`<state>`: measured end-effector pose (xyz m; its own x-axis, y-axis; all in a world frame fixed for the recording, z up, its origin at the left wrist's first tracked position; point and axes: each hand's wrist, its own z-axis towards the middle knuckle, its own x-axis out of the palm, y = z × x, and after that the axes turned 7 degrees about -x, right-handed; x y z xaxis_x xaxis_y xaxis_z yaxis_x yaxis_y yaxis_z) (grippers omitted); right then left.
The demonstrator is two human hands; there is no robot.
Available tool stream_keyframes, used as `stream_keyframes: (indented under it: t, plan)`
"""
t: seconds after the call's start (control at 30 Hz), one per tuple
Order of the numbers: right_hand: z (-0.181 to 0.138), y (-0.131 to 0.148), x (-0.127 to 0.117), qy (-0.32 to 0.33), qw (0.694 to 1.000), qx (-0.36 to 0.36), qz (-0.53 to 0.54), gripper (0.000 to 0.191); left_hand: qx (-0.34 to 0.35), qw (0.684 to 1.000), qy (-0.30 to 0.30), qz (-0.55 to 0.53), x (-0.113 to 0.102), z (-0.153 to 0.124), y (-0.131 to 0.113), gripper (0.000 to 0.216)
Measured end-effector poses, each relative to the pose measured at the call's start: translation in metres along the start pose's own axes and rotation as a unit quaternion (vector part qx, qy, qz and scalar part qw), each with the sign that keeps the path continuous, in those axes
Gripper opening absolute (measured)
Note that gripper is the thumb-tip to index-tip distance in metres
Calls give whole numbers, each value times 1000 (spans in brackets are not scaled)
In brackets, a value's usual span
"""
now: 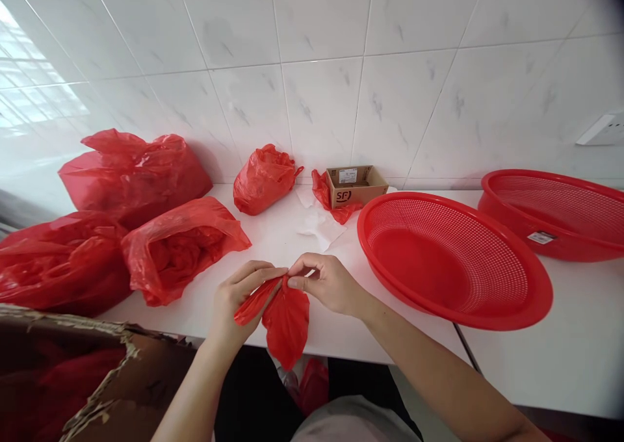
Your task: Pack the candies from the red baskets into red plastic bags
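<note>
Near the front edge of the table I hold a piece of red fabric [286,328] with two leaf-shaped lobes, gathered to a narrow point at its top. My left hand [238,296] is closed on its left lobe, with the fingertips at the gathered point. Thumb and index finger of my right hand [329,285] pinch that same point from the other side. The larger lobe hangs down over the table's edge. What exactly lies between the fingertips is too small to make out.
Several red plastic bags [182,250] stand on the white table [414,341] at left and back. A torn cardboard box [146,377] is at lower left. Against the wall sits a small carton [358,185]. Two red perforated baskets [424,266] occupy the right.
</note>
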<state>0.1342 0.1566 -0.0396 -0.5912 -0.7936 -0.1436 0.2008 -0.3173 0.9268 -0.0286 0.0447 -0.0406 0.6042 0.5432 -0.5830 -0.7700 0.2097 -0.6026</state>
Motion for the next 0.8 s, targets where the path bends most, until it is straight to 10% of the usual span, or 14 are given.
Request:
stream_keyframes:
  t: [0.17, 0.3, 0.8]
  plan:
    - [-8, 12, 7, 17, 961, -112, -251, 12, 14, 999, 42, -11, -16, -4, 8, 29]
    - [-17, 7, 18, 49, 936, -126, -326, 12, 14, 998, -51, 24, -23, -6, 14, 24]
    - [-38, -16, 13, -40, 986, -102, -125, 12, -172, 966, -110, -159, -30, -11, -4, 6]
